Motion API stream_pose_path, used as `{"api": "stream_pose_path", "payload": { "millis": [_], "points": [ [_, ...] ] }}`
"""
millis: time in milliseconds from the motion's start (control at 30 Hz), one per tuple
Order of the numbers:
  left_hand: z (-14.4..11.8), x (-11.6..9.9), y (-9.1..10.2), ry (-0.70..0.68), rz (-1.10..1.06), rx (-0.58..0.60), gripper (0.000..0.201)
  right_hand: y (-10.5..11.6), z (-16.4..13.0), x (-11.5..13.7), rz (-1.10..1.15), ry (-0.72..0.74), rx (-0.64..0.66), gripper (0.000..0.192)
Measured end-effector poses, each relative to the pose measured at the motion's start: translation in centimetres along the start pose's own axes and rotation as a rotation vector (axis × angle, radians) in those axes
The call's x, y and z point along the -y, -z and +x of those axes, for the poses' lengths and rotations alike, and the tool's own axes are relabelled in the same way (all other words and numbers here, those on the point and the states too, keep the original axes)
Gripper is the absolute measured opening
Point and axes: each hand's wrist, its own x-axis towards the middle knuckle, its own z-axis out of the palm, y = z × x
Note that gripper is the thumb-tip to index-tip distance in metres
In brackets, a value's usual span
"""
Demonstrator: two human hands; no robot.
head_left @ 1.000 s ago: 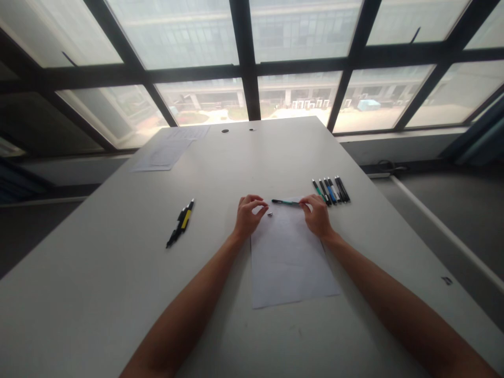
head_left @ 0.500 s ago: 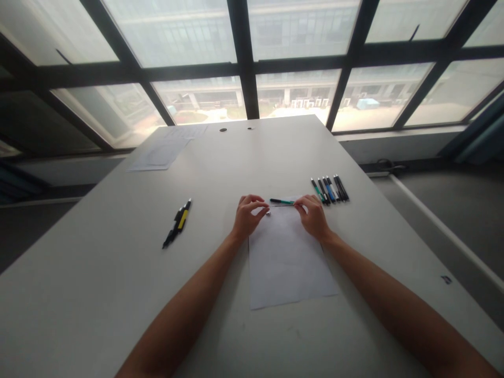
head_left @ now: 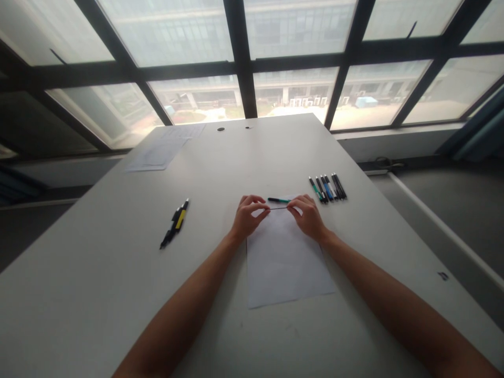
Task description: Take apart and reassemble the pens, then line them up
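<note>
Over the top of a white paper sheet [head_left: 289,262], a thin dark pen refill [head_left: 279,208] stretches level between my two hands. My right hand [head_left: 307,214] pinches its right end between thumb and fingertips. At the left end, the thumb and fingers of my left hand [head_left: 248,216] are closed on the refill; a small silvery part may be hidden in that pinch. Just beyond the refill lies a black and green pen barrel [head_left: 279,200], its right end covered by my right fingers.
Several pens [head_left: 327,189] lie side by side at the right. Left of the sheet is a small group of black and yellow pens [head_left: 175,223]. Papers [head_left: 155,153] lie at the far left, and a small dark object [head_left: 443,276] sits near the right table edge.
My right hand has moved slightly left, bringing the refill's left end to my left fingers. The small silvery part seen under the left fingertips is no longer visible.
</note>
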Motion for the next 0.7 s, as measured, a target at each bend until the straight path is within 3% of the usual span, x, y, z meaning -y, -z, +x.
{"api": "stream_pose_path", "payload": {
  "millis": [167, 333, 500, 700],
  "points": [
    [0.0, -0.2, 0.1, -0.019, 0.006, 0.065, 0.015, 0.0, 0.0, 0.2, 0.044, 0.016, 0.011, 0.013],
    [0.1, 0.1, 0.3, 0.108, 0.109, -0.031, 0.026, 0.1, 0.2, -0.2, 0.079, -0.044, -0.126, 0.014],
    [0.0, 0.0, 0.3, 0.123, 0.299, 0.126, 0.018, 0.1, 0.3, -0.9, 0.079, -0.099, -0.234, 0.013],
    [-0.2, -0.1, 0.2, 0.130, 0.327, 0.232, 0.015, -0.1, 0.3, -1.1, 0.068, -0.111, -0.254, 0.010]
  ]
}}
